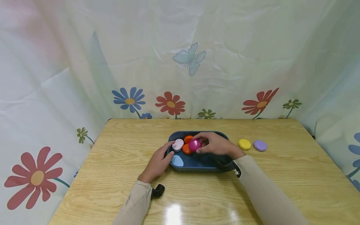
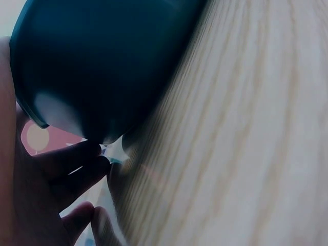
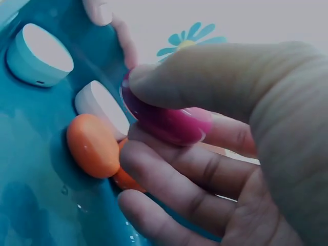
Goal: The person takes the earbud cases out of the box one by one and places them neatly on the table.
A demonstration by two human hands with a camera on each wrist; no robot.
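My right hand (image 1: 215,143) pinches a glossy magenta rounded disc (image 3: 169,120) between thumb and fingers, over the dark blue bin (image 1: 194,168). Two orange rounded discs (image 3: 92,146) lie in the bin beside the magenta one. A pale pink disc (image 1: 177,144) and a light blue disc (image 1: 177,160) sit at the bin's left end. At that end my left hand (image 1: 158,162) holds the bin by its rim, index finger and thumb at the edge. The left wrist view shows its other fingers (image 2: 77,169) below the bin's outer wall.
On the wooden table (image 1: 126,140), right of the bin, lie a yellow disc (image 1: 244,144) and a purple disc (image 1: 260,145). A flowered curtain (image 1: 225,62) hangs behind the table and along both sides.
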